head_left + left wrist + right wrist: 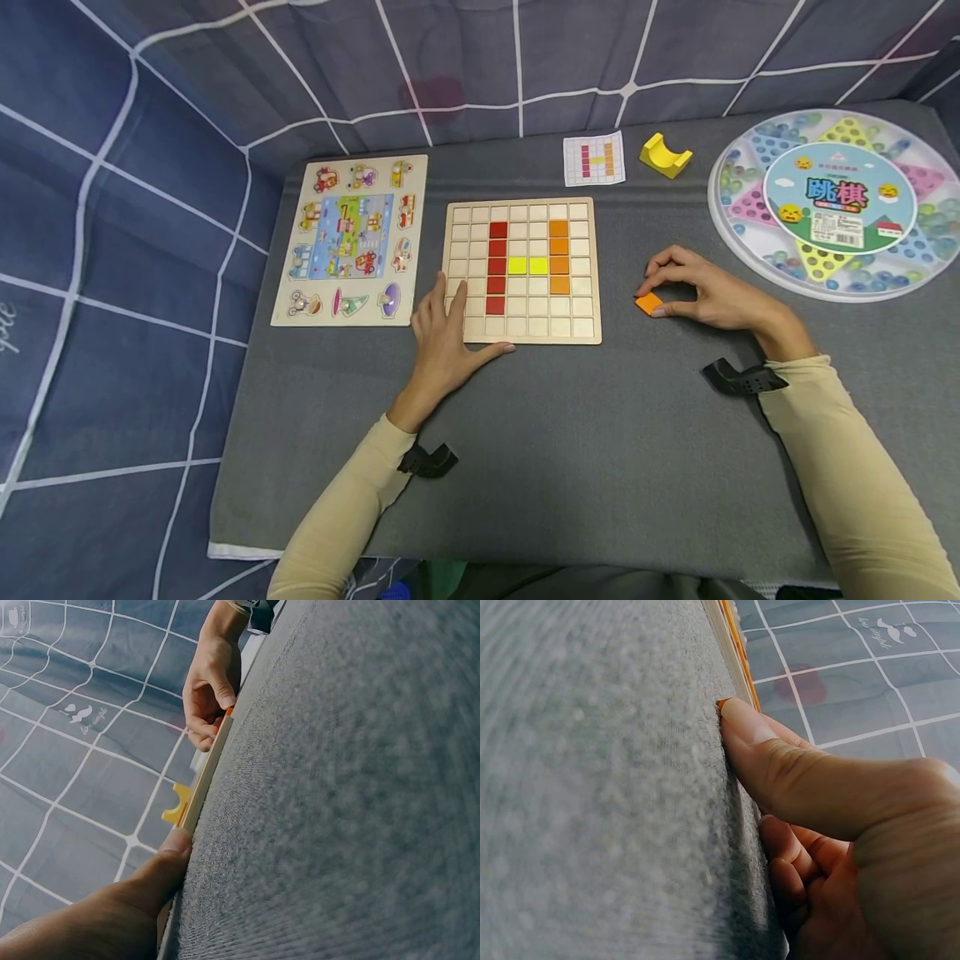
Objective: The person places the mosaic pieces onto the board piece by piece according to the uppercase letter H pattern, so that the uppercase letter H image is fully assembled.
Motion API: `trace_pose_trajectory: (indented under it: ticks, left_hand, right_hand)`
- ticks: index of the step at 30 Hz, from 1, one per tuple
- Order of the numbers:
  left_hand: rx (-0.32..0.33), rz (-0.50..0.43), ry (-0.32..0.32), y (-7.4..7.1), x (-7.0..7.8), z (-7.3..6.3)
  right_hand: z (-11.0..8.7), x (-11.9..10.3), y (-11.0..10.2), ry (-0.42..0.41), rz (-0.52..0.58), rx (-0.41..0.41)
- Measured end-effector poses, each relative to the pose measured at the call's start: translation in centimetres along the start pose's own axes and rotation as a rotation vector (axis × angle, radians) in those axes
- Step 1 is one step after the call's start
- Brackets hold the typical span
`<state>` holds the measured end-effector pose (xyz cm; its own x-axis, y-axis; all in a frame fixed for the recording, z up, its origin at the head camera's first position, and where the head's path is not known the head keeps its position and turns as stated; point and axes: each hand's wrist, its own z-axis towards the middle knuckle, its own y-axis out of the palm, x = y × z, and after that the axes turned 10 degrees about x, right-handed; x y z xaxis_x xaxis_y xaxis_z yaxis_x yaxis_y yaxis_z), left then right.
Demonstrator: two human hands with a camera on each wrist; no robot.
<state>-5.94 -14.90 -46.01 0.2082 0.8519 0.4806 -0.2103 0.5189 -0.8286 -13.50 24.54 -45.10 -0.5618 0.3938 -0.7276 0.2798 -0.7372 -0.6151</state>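
A square wooden grid board point(525, 331) lies on the grey cloth, with a column of red tiles point(497, 267), two yellow-green tiles point(528, 266) and a column of orange tiles point(559, 257) in its cells. My left hand point(442, 342) rests at the board's lower left corner, fingers extended over the left edge and thumb along the near edge. To the right of the board, my right hand point(705, 292) pinches a small orange tile point(648, 303) between thumb and fingers, low at the cloth. Only a corner of this tile shows in the right wrist view.
A wooden picture puzzle point(348, 307) lies left of the board. Behind are a printed pattern card point(594, 160) and a yellow curved block point(664, 157). A large round Chinese checkers set point(840, 204) lies at the right. A dark checked curtain point(465, 67) hangs behind the table.
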Motion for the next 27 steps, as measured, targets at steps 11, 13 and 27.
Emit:
trace_pose_trajectory:
  ticks: [11, 13, 27]
  left_hand:
    - [-0.004, 0.000, -0.008, 0.02, 0.03, -0.11]
    - [-0.004, 0.001, -0.010, 0.01, 0.03, -0.10]
    - [-0.004, -0.001, -0.003, 0.02, -0.05, -0.03]
  right_hand:
    - [-0.02, 0.07, 0.20, 0.031, -0.016, -0.005]
    - [-0.03, 0.08, 0.22, 0.035, -0.021, -0.005]
    - [0.15, -0.50, 0.00, 0.044, -0.026, -0.014]
